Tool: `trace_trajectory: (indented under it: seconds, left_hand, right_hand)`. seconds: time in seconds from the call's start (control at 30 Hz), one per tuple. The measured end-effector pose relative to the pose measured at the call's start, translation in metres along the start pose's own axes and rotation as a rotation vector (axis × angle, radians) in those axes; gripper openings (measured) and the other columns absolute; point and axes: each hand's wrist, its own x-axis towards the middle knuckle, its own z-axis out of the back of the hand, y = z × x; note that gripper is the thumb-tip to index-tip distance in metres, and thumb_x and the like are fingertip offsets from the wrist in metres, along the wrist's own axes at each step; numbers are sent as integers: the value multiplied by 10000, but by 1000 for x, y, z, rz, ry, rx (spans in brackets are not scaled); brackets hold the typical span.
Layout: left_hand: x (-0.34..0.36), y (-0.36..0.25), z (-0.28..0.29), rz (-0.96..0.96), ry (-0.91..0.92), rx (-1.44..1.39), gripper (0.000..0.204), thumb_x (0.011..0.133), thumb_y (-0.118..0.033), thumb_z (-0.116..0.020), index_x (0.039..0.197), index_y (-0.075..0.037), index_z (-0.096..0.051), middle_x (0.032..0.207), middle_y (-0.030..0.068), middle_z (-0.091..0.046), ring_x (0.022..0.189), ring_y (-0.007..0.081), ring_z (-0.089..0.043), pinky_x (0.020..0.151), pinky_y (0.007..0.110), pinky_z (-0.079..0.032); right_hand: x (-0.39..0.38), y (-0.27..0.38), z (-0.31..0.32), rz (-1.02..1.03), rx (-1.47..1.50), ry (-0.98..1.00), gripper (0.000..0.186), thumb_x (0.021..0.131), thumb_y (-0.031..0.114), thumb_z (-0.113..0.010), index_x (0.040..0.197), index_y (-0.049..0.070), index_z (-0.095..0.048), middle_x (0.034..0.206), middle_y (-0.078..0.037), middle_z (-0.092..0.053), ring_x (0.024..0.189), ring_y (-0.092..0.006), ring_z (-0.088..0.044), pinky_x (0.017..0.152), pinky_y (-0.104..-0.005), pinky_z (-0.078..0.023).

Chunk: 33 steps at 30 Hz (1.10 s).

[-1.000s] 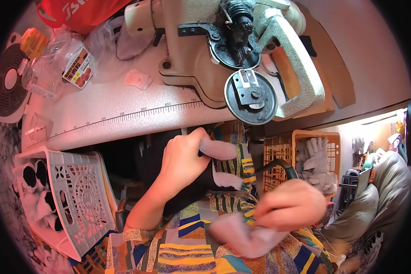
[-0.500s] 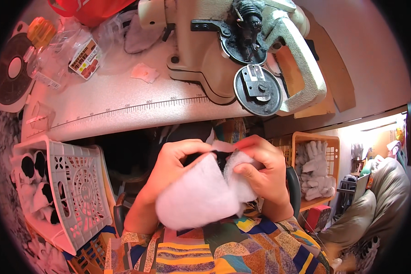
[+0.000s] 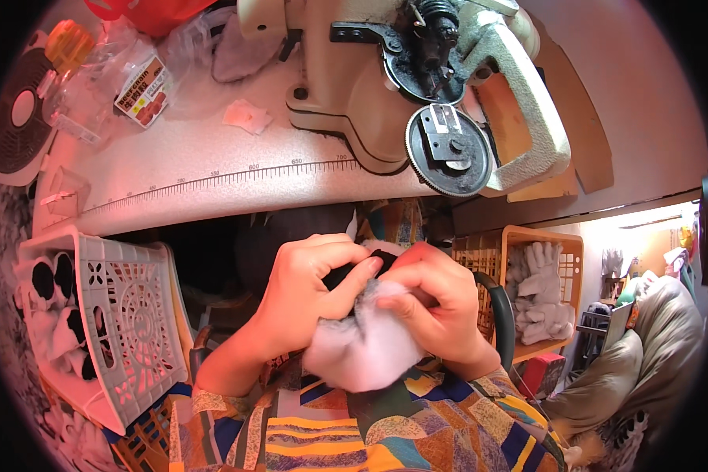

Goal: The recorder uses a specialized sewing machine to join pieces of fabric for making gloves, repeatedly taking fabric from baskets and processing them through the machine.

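Observation:
In front of my lap I hold a white fluffy fabric piece (image 3: 362, 350), bunched up and hanging down between my hands. A dark fabric part (image 3: 384, 261) shows at its top, between my fingertips. My left hand (image 3: 315, 275) pinches the dark part and the upper left edge of the fluffy piece. My right hand (image 3: 433, 295) is closed on the right side of the same piece, its thumb bent over the white fabric. How the dark part joins the white one is hidden by my fingers.
Beyond my hands stands a sewing machine (image 3: 362, 126) with a toothed disc (image 3: 450, 149), on a table (image 3: 157, 189) marked with a ruler scale. White crate (image 3: 134, 330) at left holds white-and-black pieces. An orange crate (image 3: 511, 236) at right holds white gloves (image 3: 544, 295).
The fluffy piece has gone from spread broadly to crumpled and smaller. My hands have drawn closer together, and the dark part now shows between my fingertips.

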Motion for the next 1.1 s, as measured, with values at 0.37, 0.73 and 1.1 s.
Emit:
trace_trajectory:
  seconds: [0.37, 0.73, 1.1]
  left_hand:
    - [-12, -15, 2, -137, 43, 2, 124, 825, -31, -643, 934, 27, -634, 785, 134, -621, 701, 305, -573, 679, 360, -453]
    - [-9, -23, 4, -269, 95, 52, 474, 639, -199, -810, 959, 70, -585, 793, 157, -582, 683, 278, -535, 665, 335, -430]
    - [-14, -23, 7, -3, 41, -315, 585, 684, -185, -796, 1138, 87, -548, 962, 152, -604, 899, 212, -605, 823, 304, -473]
  right_hand:
    - [-6, -15, -1, -223, 574, -104, 203, 720, 11, -781, 871, -21, -648, 887, -72, -573, 834, -139, -560, 756, -264, -448]
    - [-4, -18, -2, -262, 658, -147, 220, 693, -50, -778, 838, -10, -617, 909, -66, -538, 843, -128, -560, 764, -261, -470]
    - [-8, -18, 4, -101, 323, -216, 199, 723, -31, -765, 853, -14, -616, 907, -85, -556, 804, -115, -563, 700, -231, -463]
